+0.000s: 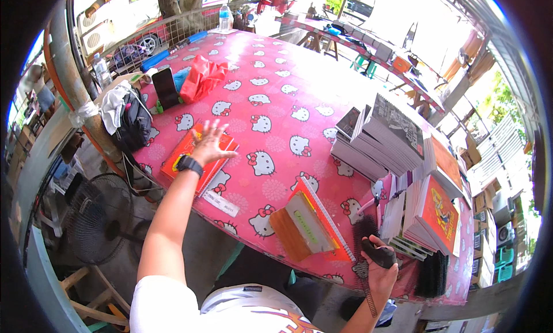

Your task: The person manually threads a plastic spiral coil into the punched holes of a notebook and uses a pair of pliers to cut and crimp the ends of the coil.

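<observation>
My left hand point(208, 144), fingers spread and a dark watch on its wrist, lies over a small pile of red notebooks point(183, 155) at the table's left edge. Near the front right edge, my right hand point(382, 274) is closed around a black spiral binding coil point(365, 225), which sticks out above and below the fist. Black material covers some of its fingers. Left of that hand, a red-covered book point(340, 253) with holes along its edge leans up against a brown wooden block point(291, 226) bearing a green label.
Stacks of grey-covered books point(394, 123) and orange-covered books point(439, 209) fill the right side of the pink patterned table point(276, 100). More black coils point(432, 275) stand by the front right corner. A red plastic bag point(203, 77), a phone point(165, 88) and a black bag point(133, 123) sit far left. A fan point(101, 221) stands below.
</observation>
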### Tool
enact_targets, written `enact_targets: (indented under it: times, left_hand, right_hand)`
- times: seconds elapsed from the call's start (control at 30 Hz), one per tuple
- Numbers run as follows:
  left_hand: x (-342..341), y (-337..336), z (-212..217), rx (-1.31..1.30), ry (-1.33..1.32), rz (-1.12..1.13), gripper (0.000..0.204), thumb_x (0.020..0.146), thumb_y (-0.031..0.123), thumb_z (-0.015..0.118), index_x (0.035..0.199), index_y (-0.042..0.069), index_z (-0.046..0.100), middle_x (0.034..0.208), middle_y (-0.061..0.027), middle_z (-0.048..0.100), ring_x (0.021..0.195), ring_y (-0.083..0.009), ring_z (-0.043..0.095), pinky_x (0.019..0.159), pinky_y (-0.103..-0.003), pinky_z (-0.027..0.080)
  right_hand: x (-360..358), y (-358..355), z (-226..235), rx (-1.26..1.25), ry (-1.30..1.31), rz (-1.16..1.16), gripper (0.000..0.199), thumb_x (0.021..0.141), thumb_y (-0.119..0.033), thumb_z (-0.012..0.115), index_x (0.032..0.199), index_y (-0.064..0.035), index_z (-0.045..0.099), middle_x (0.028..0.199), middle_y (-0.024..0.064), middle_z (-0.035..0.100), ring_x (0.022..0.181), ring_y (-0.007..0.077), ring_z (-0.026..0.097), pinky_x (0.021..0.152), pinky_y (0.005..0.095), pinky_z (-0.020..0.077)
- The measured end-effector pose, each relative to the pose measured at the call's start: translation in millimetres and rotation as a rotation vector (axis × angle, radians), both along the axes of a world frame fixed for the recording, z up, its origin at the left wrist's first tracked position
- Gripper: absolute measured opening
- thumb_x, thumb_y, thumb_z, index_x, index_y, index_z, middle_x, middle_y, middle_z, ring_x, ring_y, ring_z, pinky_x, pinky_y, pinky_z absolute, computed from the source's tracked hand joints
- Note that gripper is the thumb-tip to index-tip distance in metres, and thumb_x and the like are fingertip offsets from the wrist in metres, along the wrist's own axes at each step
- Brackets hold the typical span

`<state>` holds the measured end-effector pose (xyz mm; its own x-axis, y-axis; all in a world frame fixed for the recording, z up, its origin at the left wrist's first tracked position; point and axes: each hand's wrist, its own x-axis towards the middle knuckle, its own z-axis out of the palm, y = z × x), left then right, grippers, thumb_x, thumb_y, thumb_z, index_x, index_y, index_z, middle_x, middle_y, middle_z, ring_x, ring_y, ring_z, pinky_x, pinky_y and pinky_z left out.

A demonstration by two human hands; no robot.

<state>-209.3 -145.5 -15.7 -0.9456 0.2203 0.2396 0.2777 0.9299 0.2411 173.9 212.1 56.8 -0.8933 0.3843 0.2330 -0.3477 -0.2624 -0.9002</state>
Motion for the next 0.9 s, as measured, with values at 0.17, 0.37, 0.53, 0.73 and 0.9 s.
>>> enact_targets:
  times: [0.17, 0.37, 0.53, 0.73, 0.9]
  left_hand:
    - [-19.1, 10.4, -2.5, 0.005, -0.095, -0.163, 0.048, 0.067, 0.042, 0.069, 0.101, 0.011, 0.06, 0.11, -0.0113, 0.056, 0.112, -0.0288, 0.051, 0.104, -0.055, 0.028]
    - [-20.6, 3.0, -25.0, 0.157, 0.179, -0.249, 0.024, 0.07, 0.026, 0.069, 0.081, 0.008, 0.059, 0.091, -0.0126, 0.058, 0.095, -0.0307, 0.054, 0.091, -0.041, 0.041]
    - [-18.0, 9.2, -26.9, 0.259, 0.14, -0.151, 0.029, 0.072, 0.032, 0.071, 0.078, 0.007, 0.057, 0.089, -0.0136, 0.057, 0.092, -0.0313, 0.054, 0.086, -0.041, 0.042]
    - [-22.2, 15.0, -28.4, 0.162, 0.162, -0.078, 0.032, 0.073, 0.036, 0.071, 0.076, 0.008, 0.056, 0.09, -0.0143, 0.056, 0.092, -0.031, 0.054, 0.085, -0.041, 0.043]
    - [-15.3, 12.0, -25.5, 0.106, 0.15, -0.085, 0.033, 0.069, 0.035, 0.072, 0.078, 0.007, 0.057, 0.091, -0.0154, 0.057, 0.094, -0.0325, 0.054, 0.086, -0.041, 0.043]
  right_hand:
    - [2.5, 2.2, 1.4, 0.057, 0.002, 0.007, 0.068, 0.075, -0.057, 0.065, 0.101, 0.0047, 0.054, 0.123, 0.0282, 0.048, 0.117, 0.0396, 0.048, 0.091, 0.0428, 0.0482]
    - [6.2, 3.5, -11.5, 0.021, 0.004, 0.002, 0.067, 0.076, -0.057, 0.064, 0.101, 0.0046, 0.054, 0.121, 0.0291, 0.048, 0.117, 0.0392, 0.048, 0.09, 0.0431, 0.0488]
    - [2.8, 5.1, -11.7, 0.167, -0.023, 0.178, 0.062, 0.082, -0.054, 0.057, 0.106, 0.0029, 0.051, 0.123, 0.0281, 0.047, 0.12, 0.0369, 0.046, 0.096, 0.0432, 0.0416]
    - [-3.0, 2.2, -17.2, 0.071, -0.183, 0.21, 0.066, 0.072, -0.055, 0.067, 0.101, 0.0032, 0.055, 0.12, 0.0264, 0.051, 0.115, 0.0312, 0.051, 0.102, 0.0417, 0.0342]
    - [1.1, 3.4, -13.1, 0.067, -0.189, 0.21, 0.066, 0.072, -0.054, 0.068, 0.102, 0.0021, 0.055, 0.12, 0.0257, 0.051, 0.113, 0.0292, 0.052, 0.101, 0.0401, 0.0348]
